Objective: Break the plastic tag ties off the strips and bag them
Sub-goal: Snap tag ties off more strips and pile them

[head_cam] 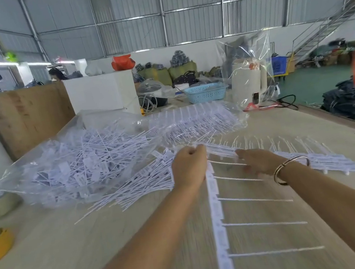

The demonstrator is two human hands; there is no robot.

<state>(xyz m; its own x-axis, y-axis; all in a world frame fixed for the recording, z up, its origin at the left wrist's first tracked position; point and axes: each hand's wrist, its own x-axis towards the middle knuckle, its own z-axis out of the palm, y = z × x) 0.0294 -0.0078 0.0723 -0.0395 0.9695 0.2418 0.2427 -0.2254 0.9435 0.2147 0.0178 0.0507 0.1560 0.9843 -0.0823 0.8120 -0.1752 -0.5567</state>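
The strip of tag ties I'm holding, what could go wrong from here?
The strip hangs long toward you while the left hand grips its top; a twist could whip it and scatter ties. The loose pile lies outside the clear bag, so ties may slide off the table.
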